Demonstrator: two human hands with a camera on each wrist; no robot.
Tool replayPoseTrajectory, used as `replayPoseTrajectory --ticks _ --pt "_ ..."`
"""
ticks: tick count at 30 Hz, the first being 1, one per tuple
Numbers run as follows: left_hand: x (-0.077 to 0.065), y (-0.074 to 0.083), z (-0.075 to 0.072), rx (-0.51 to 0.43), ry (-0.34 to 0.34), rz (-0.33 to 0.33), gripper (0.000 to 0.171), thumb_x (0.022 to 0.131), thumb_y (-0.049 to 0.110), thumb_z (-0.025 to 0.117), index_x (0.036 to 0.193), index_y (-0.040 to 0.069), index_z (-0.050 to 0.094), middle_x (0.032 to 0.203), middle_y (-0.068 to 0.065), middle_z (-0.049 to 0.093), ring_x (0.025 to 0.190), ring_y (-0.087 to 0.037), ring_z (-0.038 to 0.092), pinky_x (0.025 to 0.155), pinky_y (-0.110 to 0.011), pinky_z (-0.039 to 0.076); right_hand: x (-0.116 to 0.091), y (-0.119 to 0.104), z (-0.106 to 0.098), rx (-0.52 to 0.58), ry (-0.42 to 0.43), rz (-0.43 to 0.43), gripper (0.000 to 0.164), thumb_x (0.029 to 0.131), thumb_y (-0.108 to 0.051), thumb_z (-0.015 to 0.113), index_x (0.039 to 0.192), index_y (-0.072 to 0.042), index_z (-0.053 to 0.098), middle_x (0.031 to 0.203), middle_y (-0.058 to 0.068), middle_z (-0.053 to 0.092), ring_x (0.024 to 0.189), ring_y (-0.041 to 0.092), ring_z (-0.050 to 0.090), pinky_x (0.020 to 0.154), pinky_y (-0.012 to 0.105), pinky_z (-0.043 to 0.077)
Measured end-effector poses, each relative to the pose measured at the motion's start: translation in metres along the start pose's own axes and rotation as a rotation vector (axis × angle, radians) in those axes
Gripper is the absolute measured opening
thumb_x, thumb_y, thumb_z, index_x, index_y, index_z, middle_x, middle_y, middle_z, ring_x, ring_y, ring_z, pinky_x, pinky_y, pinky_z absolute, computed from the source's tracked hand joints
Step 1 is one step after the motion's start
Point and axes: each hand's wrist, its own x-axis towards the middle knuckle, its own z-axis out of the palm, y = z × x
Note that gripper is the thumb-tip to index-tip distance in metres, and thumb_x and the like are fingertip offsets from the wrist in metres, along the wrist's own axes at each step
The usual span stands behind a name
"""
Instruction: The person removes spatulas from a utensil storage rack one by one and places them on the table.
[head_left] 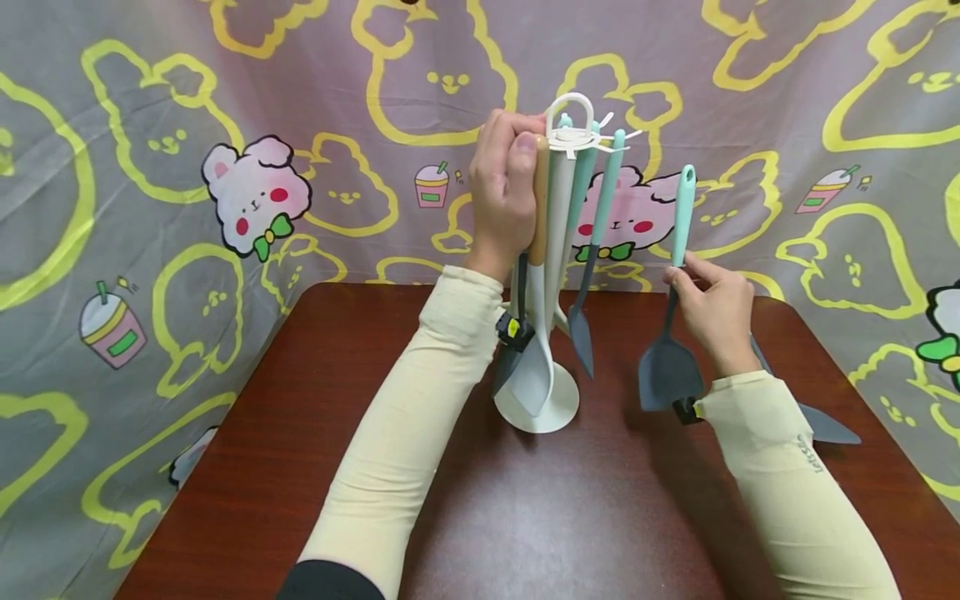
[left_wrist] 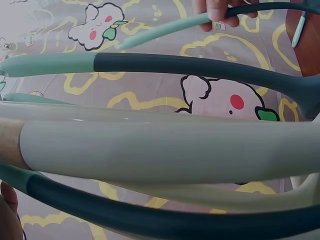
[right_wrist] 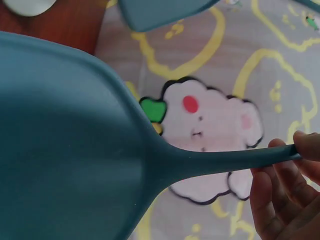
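Observation:
A white utensil rack [head_left: 555,217] stands on a round base [head_left: 564,412], with a loop on top. My left hand [head_left: 504,179] grips the rack near its top, fingers curled beside the wooden handle of a pale grey spoon [head_left: 534,375] hanging there. Other mint-handled utensils hang around the post, including one with a dark grey head [head_left: 581,333] on the right side. To the right of the rack, my right hand [head_left: 716,308] pinches a spatula [head_left: 670,371] where its mint handle meets the dark grey stem. Its blade points down; in the right wrist view the broad blade [right_wrist: 65,140] fills the left side.
Another dark grey utensil [head_left: 828,425] lies on the brown table [head_left: 360,358] at the right, partly hidden by my right forearm. A patterned cloth [head_left: 345,75] with yellow outlines and cartoon bunnies hangs behind the table and along its sides.

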Motion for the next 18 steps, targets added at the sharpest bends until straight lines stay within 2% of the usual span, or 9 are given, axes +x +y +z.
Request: replayPoseTrajectory --ticks 3,4,6,8,10,11,14,16,18 --pt "-0.001 0.0 -0.001 -0.003 0.0 -0.004 0.036 0.095 0.021 0.037 0.091 -0.005 0.062 0.087 -0.018 0.058 0.085 -0.028 0.052 0.083 -0.024 0.041 0.002 0.01 0.002 -0.035 -0.016 0.038 0.037 0.093 -0.032 0.068 0.128 -0.02 0.067 0.095 0.014 0.077 0.06 -0.022 0.048 0.054 0.007 0.039" --pt "-0.001 0.0 -0.001 -0.007 0.0 -0.007 0.036 0.095 0.021 0.037 0.091 -0.005 0.062 0.088 -0.018 0.059 0.086 -0.028 0.053 0.083 -0.024 0.041 0.003 0.013 0.002 -0.044 -0.023 0.054 0.037 0.093 -0.032 0.067 0.129 -0.02 0.066 0.093 0.013 0.077 0.059 -0.022 0.047 0.053 0.008 0.039" --pt "-0.001 -0.001 -0.002 -0.017 -0.001 -0.01 0.035 0.095 0.02 0.038 0.092 -0.005 0.063 0.09 -0.019 0.061 0.088 -0.028 0.055 0.084 -0.023 0.042 0.006 0.021 0.003 -0.054 -0.028 0.075 0.038 0.093 -0.033 0.067 0.128 -0.02 0.067 0.083 -0.001 0.076 0.059 -0.022 0.046 0.054 0.008 0.039" --pt "-0.001 -0.001 -0.002 -0.026 -0.003 -0.015 0.035 0.095 0.019 0.039 0.092 -0.005 0.064 0.092 -0.019 0.062 0.09 -0.029 0.057 0.085 -0.023 0.042 0.01 0.029 0.003 -0.068 -0.034 0.091 0.037 0.093 -0.032 0.068 0.127 -0.019 0.068 0.075 -0.017 0.069 0.06 -0.02 0.047 0.055 0.008 0.039" --pt "-0.001 -0.001 -0.002 -0.031 -0.001 -0.02 0.034 0.095 0.018 0.04 0.093 -0.005 0.065 0.093 -0.019 0.064 0.093 -0.029 0.058 0.086 -0.023 0.043 0.014 0.036 0.002 -0.089 -0.047 0.103 0.037 0.093 -0.032 0.067 0.127 -0.018 0.068 0.07 -0.027 0.062 0.066 -0.011 0.051 0.056 0.011 0.038" --pt "-0.001 -0.002 -0.002 -0.031 -0.001 -0.021 0.033 0.095 0.018 0.04 0.093 -0.005 0.065 0.094 -0.02 0.064 0.094 -0.029 0.059 0.087 -0.023 0.043 0.016 0.039 0.002 -0.099 -0.055 0.105 0.037 0.093 -0.032 0.067 0.127 -0.018 0.068 0.069 -0.027 0.061 0.072 -0.005 0.054 0.058 0.013 0.038" --pt "-0.001 -0.002 -0.003 -0.027 0.001 -0.023 0.033 0.095 0.017 0.041 0.093 -0.005 0.065 0.095 -0.02 0.065 0.095 -0.029 0.06 0.088 -0.023 0.044 0.023 0.05 0.002 -0.128 -0.092 0.114 0.038 0.094 -0.034 0.065 0.127 -0.015 0.068 0.072 -0.016 0.069 0.094 0.02 0.059 0.067 0.021 0.039" --pt "-0.001 -0.002 -0.003 -0.024 0.0 -0.023 0.033 0.095 0.017 0.041 0.093 -0.005 0.065 0.095 -0.019 0.065 0.095 -0.028 0.06 0.087 -0.022 0.044 0.027 0.058 0.002 -0.14 -0.124 0.119 0.038 0.096 -0.033 0.063 0.126 -0.011 0.068 0.079 0.0 0.075 0.106 0.035 0.055 0.077 0.03 0.04" --pt "-0.001 -0.002 -0.003 -0.023 -0.001 -0.024 0.033 0.095 0.017 0.041 0.093 -0.005 0.065 0.095 -0.019 0.065 0.095 -0.028 0.06 0.087 -0.022 0.044 0.03 0.065 0.003 -0.149 -0.157 0.123 0.038 0.097 -0.032 0.061 0.125 -0.008 0.068 0.092 0.016 0.076 0.115 0.043 0.051 0.09 0.043 0.04"
